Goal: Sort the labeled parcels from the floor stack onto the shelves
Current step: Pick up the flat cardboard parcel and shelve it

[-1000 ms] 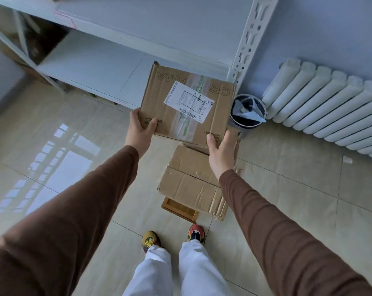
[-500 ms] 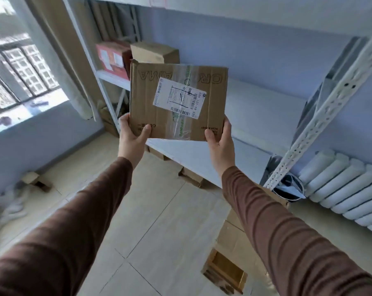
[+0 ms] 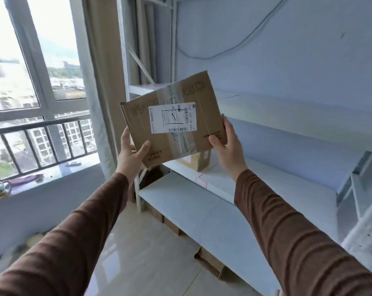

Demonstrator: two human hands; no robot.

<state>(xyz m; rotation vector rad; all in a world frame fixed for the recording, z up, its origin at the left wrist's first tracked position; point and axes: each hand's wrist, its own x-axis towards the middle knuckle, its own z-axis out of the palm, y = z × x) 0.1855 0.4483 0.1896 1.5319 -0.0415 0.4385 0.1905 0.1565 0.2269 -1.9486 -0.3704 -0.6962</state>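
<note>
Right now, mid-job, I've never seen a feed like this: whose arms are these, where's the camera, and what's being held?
There is no machine here: the arms belong to a person in brown sleeves. The single picture comes from a camera on their head, looking forward and down. The left hand and right hand grip a flat cardboard parcel by its lower corners, its white label facing the camera. Behind it stand white shelves, with a smaller box on one. More boxes lie on the floor under the lowest shelf. A window is at the left.
</note>
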